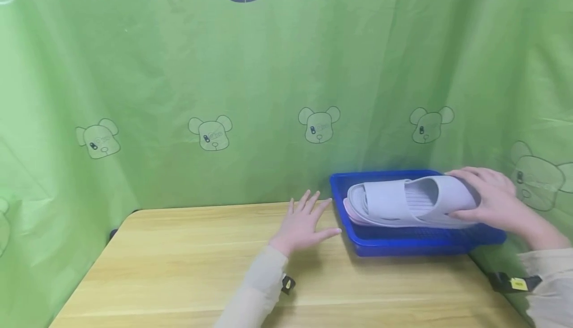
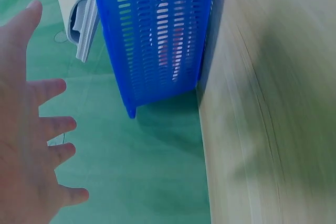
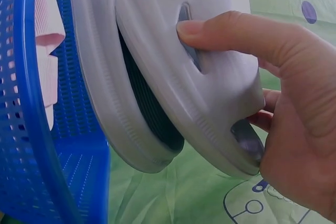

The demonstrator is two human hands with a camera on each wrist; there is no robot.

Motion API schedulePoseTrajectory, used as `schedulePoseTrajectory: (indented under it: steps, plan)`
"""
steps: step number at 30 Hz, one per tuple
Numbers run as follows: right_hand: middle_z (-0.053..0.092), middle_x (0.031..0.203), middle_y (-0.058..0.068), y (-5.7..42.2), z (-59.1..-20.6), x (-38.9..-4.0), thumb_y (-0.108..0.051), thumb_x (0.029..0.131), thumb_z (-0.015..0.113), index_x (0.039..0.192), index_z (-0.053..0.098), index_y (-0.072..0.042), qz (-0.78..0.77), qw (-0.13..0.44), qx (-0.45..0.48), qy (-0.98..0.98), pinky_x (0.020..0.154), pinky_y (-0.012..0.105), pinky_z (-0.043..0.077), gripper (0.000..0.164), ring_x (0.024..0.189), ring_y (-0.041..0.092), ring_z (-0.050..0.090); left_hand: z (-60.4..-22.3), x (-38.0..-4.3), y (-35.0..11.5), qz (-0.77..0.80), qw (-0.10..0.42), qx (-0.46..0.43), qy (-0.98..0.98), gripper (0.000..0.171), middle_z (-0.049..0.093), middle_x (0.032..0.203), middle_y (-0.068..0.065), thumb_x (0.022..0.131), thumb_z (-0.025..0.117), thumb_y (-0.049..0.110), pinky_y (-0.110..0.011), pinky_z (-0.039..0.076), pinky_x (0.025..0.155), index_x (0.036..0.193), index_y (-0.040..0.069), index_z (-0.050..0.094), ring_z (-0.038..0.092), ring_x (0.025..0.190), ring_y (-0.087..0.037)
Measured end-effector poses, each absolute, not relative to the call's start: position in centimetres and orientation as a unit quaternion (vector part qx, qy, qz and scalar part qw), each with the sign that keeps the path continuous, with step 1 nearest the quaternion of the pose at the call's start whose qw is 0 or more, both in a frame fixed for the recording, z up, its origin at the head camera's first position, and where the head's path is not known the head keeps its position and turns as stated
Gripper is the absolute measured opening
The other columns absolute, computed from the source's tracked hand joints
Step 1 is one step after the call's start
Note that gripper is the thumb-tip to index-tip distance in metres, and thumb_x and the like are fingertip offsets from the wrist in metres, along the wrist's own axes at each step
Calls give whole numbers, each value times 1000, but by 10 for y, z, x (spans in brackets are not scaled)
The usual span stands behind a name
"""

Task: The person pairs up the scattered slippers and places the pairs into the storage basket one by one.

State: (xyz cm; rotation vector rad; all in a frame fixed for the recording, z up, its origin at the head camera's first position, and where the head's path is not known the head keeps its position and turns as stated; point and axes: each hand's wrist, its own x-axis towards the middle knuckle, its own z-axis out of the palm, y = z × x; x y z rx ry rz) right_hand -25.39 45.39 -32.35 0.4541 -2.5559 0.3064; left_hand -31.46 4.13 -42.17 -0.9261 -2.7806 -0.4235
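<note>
My right hand [image 1: 494,199] grips a pale grey slipper [image 1: 387,201] at its right end, over the blue basket [image 1: 416,249]. In the right wrist view the thumb presses on the strap of this slipper [image 3: 226,80], with the other fingers behind it. A second pale grey slipper [image 3: 100,85] lies against its sole. Inside the basket are pink ribbed slippers [image 3: 48,66], partly hidden by the basket wall. My left hand [image 1: 302,226] holds nothing, its fingers spread above the table beside the basket's left end.
The wooden table [image 1: 188,258] runs back to a green curtain [image 1: 259,79] printed with bear heads. More curtain hangs close on the left and right. The basket stands at the table's back right corner, its right end reaching the table's side edge.
</note>
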Motion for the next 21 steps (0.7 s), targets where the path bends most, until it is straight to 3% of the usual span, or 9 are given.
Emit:
schedulePoseTrajectory:
  steps: [11, 19, 21]
  plan:
    - [50, 126, 29, 463, -326, -255, -27, 45, 94, 124, 56, -10, 90, 241, 157, -953, 92, 68, 26, 89, 112, 48, 39, -422, -323, 72, -124, 63, -322, -936, 81, 6, 165, 1, 86, 23, 83, -62, 5, 120, 154, 44, 1, 0, 154, -25]
    - [52, 124, 29, 467, -331, -260, -30, 44, 94, 123, 56, -10, 72, 230, 161, -957, 87, 62, 28, 90, 110, 47, 41, -425, -328, 86, -115, 38, -316, -941, 80, 7, 165, 1, 86, 24, 83, -61, 4, 120, 153, 44, 1, 0, 154, -25]
    - [52, 124, 29, 468, -333, -262, -30, 44, 94, 123, 56, -10, 73, 224, 161, -958, 89, 66, 28, 90, 111, 48, 41, -426, -329, 88, -113, 33, -315, -942, 81, 8, 165, 1, 87, 24, 83, -62, 4, 120, 154, 43, 4, 0, 154, -25]
